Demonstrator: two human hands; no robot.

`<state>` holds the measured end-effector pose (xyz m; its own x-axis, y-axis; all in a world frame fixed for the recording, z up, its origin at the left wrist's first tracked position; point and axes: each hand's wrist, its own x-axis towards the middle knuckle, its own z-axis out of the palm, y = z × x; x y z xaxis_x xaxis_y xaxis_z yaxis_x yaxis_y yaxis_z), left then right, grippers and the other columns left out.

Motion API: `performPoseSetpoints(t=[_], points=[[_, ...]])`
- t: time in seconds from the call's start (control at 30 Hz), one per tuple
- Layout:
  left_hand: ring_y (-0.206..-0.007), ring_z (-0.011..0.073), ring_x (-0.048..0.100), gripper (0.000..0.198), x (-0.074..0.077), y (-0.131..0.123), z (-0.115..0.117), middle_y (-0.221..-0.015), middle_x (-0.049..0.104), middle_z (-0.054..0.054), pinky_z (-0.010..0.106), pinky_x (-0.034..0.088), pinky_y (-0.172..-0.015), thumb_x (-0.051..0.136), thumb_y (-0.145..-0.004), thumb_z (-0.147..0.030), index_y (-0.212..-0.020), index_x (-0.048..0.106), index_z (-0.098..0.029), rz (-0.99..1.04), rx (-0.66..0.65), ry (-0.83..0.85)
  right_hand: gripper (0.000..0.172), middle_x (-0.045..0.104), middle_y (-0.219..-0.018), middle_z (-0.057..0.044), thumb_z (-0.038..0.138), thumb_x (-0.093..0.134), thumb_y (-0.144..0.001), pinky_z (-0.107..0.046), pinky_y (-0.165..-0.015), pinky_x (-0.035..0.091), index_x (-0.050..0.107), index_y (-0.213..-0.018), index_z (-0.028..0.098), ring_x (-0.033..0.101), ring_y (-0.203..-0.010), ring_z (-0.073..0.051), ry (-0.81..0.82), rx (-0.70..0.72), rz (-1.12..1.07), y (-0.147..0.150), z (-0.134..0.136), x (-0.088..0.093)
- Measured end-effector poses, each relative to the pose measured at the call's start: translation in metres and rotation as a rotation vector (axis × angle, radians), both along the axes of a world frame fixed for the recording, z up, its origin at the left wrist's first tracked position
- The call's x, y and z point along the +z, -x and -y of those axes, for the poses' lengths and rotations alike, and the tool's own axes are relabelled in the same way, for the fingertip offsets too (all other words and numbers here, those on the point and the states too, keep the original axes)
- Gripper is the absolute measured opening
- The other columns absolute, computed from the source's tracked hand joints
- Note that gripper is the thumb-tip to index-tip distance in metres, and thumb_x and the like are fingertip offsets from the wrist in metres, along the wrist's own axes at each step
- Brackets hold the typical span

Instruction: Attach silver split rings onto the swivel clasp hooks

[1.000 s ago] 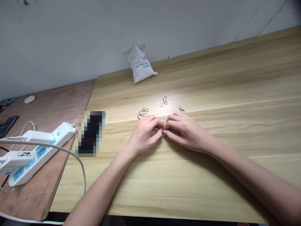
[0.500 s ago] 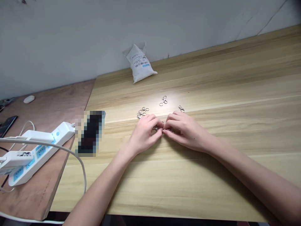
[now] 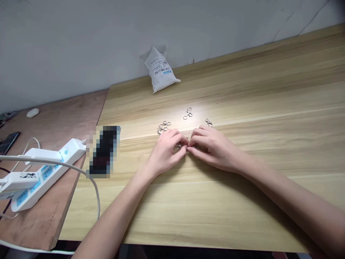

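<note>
My left hand (image 3: 169,149) and my right hand (image 3: 211,147) meet fingertip to fingertip just above the table. A silvery lobster clasp (image 3: 178,145) shows inside the curled fingers of the left hand. Between the two pinches peeks the edge of a small metal key ring (image 3: 188,139), mostly covered by fingers. More metal glints under the right fingers, too hidden to name. Beyond the left knuckles lies a cluster of clasps with rings (image 3: 163,127). Farther back are another clasp with rings (image 3: 189,112) and a loose ring (image 3: 185,117). One clasp (image 3: 208,122) rests just past the right hand.
A white labelled plastic packet (image 3: 161,72) leans near the wall on the wooden table (image 3: 215,212). To the left are a pixelated phone-like slab (image 3: 104,151), a white power strip (image 3: 48,176) with plugs, and a looping cable (image 3: 88,176). A dark phone (image 3: 9,142) lies at far left.
Both hands keep nearly the same pinched pose at the same spot. The whole view has shifted very slightly; the clasps on the table have not moved.
</note>
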<state>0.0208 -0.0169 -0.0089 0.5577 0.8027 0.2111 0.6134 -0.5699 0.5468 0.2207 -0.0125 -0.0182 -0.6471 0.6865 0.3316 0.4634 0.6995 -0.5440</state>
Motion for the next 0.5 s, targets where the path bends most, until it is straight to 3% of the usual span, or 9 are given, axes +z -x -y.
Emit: performPoseSetpoints(t=[0.5], points=[[-0.082,0.0157,0.052,0.008,-0.0010,0.0006,-0.0002,-0.083,0.057,0.001,0.030,0.040,-0.078,0.056,-0.085,-0.010,-0.084,0.058,-0.018,0.013,-0.008,-0.012,0.019,0.058,-0.079,-0.007,0.022,0.050,-0.094,-0.031,-0.068,0.037,0.058,-0.077,0.016,0.046,-0.075,-0.018,0.006,0.002,0.006,-0.0007,0.0000,-0.0001]])
